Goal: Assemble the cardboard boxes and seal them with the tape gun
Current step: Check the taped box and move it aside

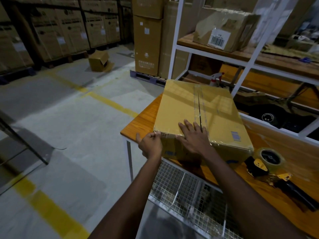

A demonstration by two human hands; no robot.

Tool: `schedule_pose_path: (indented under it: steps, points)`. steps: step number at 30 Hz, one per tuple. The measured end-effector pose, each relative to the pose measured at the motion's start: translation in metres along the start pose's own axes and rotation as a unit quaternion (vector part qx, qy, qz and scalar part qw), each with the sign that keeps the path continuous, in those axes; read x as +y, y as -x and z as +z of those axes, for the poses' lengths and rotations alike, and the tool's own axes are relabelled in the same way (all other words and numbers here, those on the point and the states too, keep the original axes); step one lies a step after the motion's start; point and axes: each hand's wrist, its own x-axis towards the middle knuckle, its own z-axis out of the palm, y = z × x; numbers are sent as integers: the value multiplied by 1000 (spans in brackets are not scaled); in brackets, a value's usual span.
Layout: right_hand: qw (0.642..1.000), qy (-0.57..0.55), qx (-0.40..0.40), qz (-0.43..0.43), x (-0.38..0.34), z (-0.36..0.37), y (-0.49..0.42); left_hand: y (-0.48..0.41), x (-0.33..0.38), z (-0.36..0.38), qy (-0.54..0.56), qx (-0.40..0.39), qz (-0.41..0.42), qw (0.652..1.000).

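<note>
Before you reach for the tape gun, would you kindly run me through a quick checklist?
1. Top flaps of the cardboard box closed: ok.
2. Clear tape along the centre seam: ok, though a dark slit shows along it.
3. Right hand flat on the top, steadying: ok.
4. Left hand grips the near-left corner: ok.
5. Box seated fully on the table: cannot tell; it sits right at the near edge.
6. Tape gun lying free on the table, right of the box: ok.
</note>
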Motion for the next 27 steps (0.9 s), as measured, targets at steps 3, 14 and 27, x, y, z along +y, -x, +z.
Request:
schedule_pose_path:
  steps: [3, 14, 27]
  points:
    - [999, 31, 23, -10, 0, 3, 3, -10, -17, -4, -116, 32, 143, 982]
    - [989, 66, 131, -31, 0, 23, 3, -94, 0, -41, -381, -63, 570, 726]
    - [898, -109, 427, -15, -8, 44, -5, -118, 17, 5, -529, -293, 581, 544]
